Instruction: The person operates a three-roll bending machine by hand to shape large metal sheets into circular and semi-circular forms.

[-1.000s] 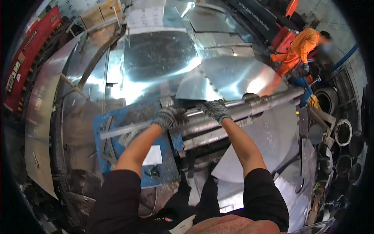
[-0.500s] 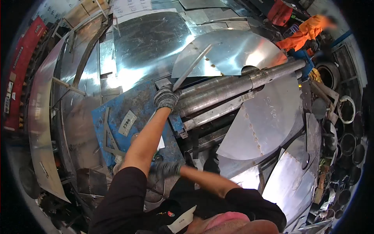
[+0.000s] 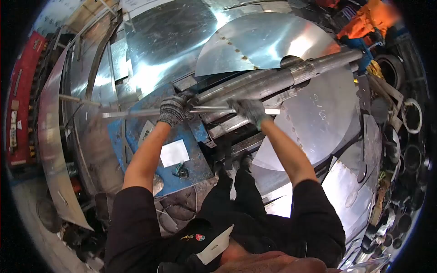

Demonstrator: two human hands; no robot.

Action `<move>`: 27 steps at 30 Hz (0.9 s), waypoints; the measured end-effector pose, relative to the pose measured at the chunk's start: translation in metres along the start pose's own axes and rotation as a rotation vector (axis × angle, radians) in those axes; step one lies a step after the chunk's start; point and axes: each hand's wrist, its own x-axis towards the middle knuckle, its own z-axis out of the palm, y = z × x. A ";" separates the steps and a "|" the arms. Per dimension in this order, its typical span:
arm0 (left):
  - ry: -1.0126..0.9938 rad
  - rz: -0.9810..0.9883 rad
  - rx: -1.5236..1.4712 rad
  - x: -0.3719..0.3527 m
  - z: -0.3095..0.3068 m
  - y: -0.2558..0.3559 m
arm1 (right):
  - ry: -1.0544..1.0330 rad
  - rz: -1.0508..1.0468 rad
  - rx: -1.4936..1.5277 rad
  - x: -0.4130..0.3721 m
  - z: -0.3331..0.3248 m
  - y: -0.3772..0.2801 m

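A long flat metal strip lies roughly level across both gloved hands, its left end blurred. My left hand, in a striped grey glove, is wrapped round it above the blue plate. Toward the strip's right end, my right hand grips it in a grey glove, partly blurred. Behind the hands a thick metal pipe runs up to the right. On the blue metal plate are a white sheet and a small dark object with a teal part.
Semicircular metal sheets lie beyond and right of the pipe. A person in orange is at the upper right, near a tyre. Curved sheet metal stands at the left, beside a red beam. Ring-shaped pieces are stacked at the right.
The strip has swung from a steep slant to nearly level. My right hand has risen from near my body onto it, while my left hand has moved left. The white sheet is now uncovered.
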 end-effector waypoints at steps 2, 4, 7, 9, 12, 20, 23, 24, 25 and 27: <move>0.015 0.041 0.108 0.014 0.017 -0.020 | 0.150 -0.026 0.133 -0.071 0.025 -0.013; 0.227 0.041 0.217 0.008 0.019 -0.012 | 0.234 0.016 0.308 -0.120 0.057 -0.040; 0.665 -0.192 0.393 0.013 0.042 -0.005 | 0.338 -0.147 0.743 -0.156 0.151 -0.074; 0.858 -0.462 0.456 0.019 0.053 0.007 | 0.079 -0.309 0.660 -0.185 0.201 -0.111; 0.297 -1.043 -0.172 0.035 0.027 0.037 | -0.384 -0.747 0.623 -0.177 0.232 -0.141; 0.114 -0.364 0.032 0.017 0.021 0.029 | 0.221 -0.765 0.621 0.109 0.056 -0.020; 0.014 -0.216 0.148 0.012 0.035 0.009 | -0.006 -0.209 0.485 0.111 -0.048 -0.024; -0.005 -0.237 0.134 0.011 0.040 0.007 | -0.016 -0.112 0.070 0.103 -0.051 -0.018; 0.011 -0.180 0.112 0.011 0.043 0.005 | 0.027 -0.202 -0.187 0.086 -0.041 -0.008; 0.024 -0.132 0.089 0.012 0.041 -0.001 | -0.006 -0.215 -0.175 0.051 -0.025 -0.002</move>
